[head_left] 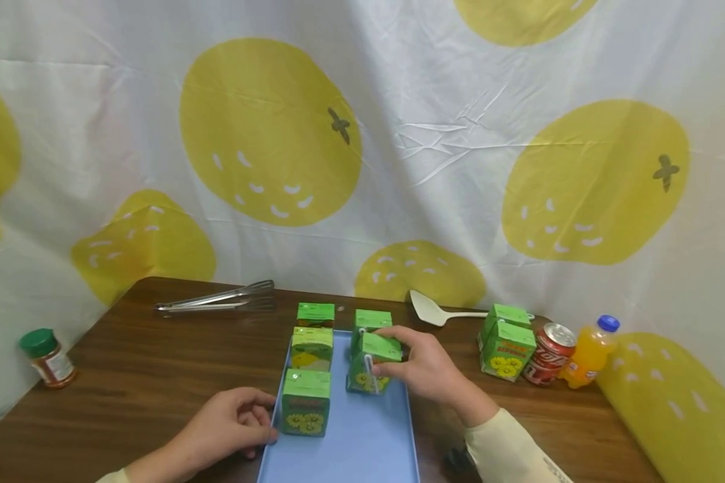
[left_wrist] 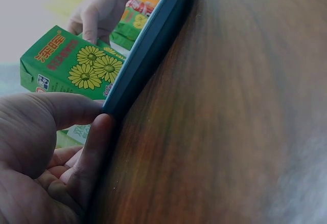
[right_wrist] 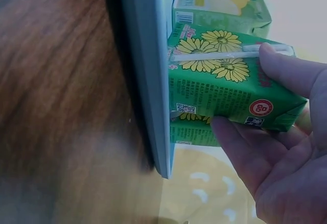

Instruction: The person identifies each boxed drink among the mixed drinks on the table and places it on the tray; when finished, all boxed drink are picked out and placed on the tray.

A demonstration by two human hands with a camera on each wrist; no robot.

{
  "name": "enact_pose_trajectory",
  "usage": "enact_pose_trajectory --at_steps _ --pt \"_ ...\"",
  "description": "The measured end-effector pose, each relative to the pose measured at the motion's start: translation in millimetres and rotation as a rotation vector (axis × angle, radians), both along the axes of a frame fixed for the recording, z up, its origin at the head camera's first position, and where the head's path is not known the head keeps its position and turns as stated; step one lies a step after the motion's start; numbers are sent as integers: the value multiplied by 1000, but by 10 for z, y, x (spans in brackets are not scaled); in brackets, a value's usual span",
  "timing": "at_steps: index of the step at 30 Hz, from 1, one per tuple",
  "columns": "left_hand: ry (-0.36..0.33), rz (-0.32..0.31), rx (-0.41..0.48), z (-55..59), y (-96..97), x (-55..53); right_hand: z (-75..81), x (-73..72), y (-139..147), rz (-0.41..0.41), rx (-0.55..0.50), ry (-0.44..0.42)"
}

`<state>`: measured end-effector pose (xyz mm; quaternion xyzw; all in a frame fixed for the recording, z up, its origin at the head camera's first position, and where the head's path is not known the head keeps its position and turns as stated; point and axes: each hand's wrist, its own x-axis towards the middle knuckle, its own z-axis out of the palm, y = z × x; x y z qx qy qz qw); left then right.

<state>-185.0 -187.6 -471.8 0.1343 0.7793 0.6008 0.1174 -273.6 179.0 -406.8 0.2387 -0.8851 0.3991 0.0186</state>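
Observation:
A blue tray [head_left: 368,446] bears green drink cartons with yellow flowers. My right hand [head_left: 425,365] grips a drink carton [right_wrist: 230,88], thumb on the straw side and fingers on another side; a wrapped white straw runs along it. This carton stands upright at the tray's right side, in front of another carton [head_left: 371,318]. On the tray's left side are a front carton [head_left: 305,402] and a paler lemon carton [head_left: 312,349], with one more carton [head_left: 315,314] behind. My left hand [head_left: 235,422] pinches the tray's left rim [left_wrist: 122,88] between thumb and finger.
Two more green cartons [head_left: 507,345], a red soda can [head_left: 551,352] and an orange drink bottle [head_left: 589,352] stand at the right. A white spatula [head_left: 430,310] and metal tongs [head_left: 217,298] lie at the back. A green-capped spice jar [head_left: 50,359] stands far left.

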Motion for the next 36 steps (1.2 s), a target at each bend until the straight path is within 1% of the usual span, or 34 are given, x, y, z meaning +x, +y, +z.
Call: enact_pose_trajectory --at_steps 7,14,18,22,26,32,36 --pt "-25 12 -23 1 -29 3 -32 -16 -29 1 -6 9" --pt "-22 4 -14 6 -20 -2 -66 -16 -47 27 -40 -24" --pt "-13 -1 -10 3 -16 0 -87 -26 -38 21 -25 -20" --pt "-2 -5 -6 1 -15 1 -92 -29 -19 17 12 1" --pt "-7 -4 -8 -1 -13 -1 -80 -21 11 17 34 5" --pt "-14 -1 -14 -8 -3 -6 -36 -3 76 34 20 -50" --pt "-18 2 -20 -17 -5 -13 -9 0 102 49 43 -37"
